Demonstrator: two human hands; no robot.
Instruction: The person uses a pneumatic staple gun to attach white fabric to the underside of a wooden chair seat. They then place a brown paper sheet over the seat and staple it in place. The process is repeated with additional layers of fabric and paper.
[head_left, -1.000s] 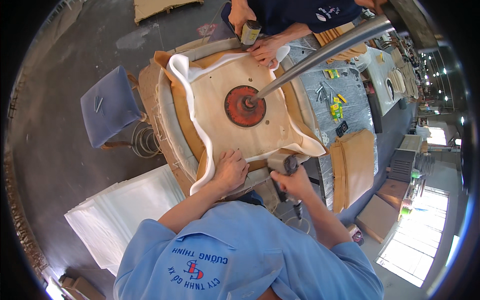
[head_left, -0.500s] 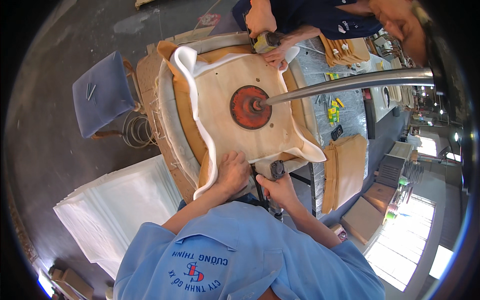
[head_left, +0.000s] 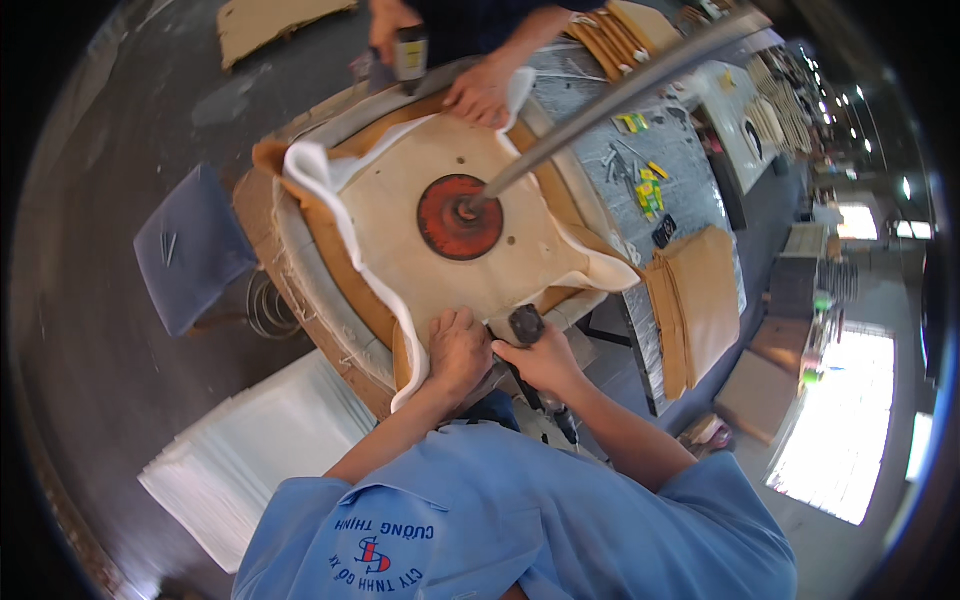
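A wooden seat board (head_left: 385,225) lies underside up, with brown upholstery cover (head_left: 325,225) and white padding (head_left: 345,230) standing up around its edges. A red round disc (head_left: 462,218) on a metal rod presses on its middle. At the board's near edge, my left hand (head_left: 460,352) has its fingers bunched over the rim, gripping the folded cover; its fingertips are partly hidden. Close beside it, my right hand (head_left: 545,360) is wrapped around a staple gun (head_left: 526,324), whose nose meets the board's near edge. A hose hangs below the gun.
Across the board, a co-worker's hand (head_left: 483,92) presses the far edge, and the other holds a second staple gun (head_left: 410,58). Right stands a table (head_left: 590,110) with folded brown covers (head_left: 690,310). White sheets (head_left: 260,440) and a blue-seated chair (head_left: 190,255) are left.
My view has turned and shifted a little, so the board appears lower left. My hands stay at its near edge. The co-worker's staple gun has moved left along the far edge and turned downward.
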